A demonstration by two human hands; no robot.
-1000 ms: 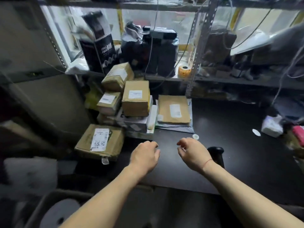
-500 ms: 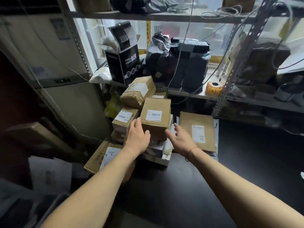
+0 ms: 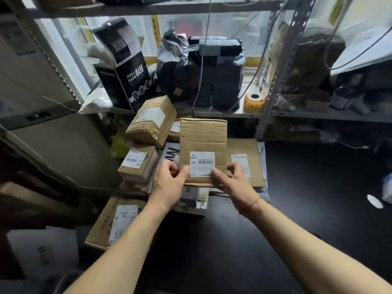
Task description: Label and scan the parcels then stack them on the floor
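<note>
Dark tabletop (image 3: 233, 240) under metal shelves (image 3: 297, 116) carries the parcel pile. Left hand (image 3: 169, 185) and right hand (image 3: 235, 183), a moment ago only reaching, now grip the top parcel (image 3: 203, 141) by its near edge with curled fingers (image 3: 234, 168) and tilt it up, probably for scanning. Flat envelope (image 3: 252, 166) and small box (image 3: 137, 164) crowd close beside; orange label roll (image 3: 254, 101) sits behind

A dark worktop (image 3: 307, 198) fills the view from 3 to 6 o'clock. Behind it, from 10 to 2 o'clock, stands a grey slotted-metal shelving rack (image 3: 283, 66), its lower shelf (image 3: 318, 117) running across. Pale daylight comes through a frosted window (image 3: 233, 26) at 12 o'clock. A grey wall panel (image 3: 53, 149) lies at 9 o'clock.
</note>
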